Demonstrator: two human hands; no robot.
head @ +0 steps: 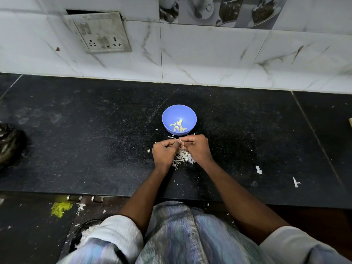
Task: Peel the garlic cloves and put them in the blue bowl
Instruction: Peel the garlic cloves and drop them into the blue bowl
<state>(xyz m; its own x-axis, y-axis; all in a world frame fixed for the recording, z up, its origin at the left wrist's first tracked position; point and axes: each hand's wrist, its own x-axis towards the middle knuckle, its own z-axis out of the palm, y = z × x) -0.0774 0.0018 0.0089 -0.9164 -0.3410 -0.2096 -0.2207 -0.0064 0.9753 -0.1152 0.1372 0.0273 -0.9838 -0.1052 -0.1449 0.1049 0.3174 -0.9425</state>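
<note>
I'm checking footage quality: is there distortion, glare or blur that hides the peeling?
Head view: wide-angle bending curves the black stone counter edge; soft even light, faint sheen on the white marble wall tiles; the round blue plastic bowl is sharp; the left hand and right hand hide the clove.

Black stone counter [76, 149] under marbled wall tiles [209, 60].

My bowl [179, 119] is smooth matt blue plastic. It stands on a counter [95, 140] of dark speckled polished stone. Behind the bowl, the wall [209, 60] is glossy marble-look tile. Near the bowl, the peels [183, 157] are thin, papery, dry.
</note>
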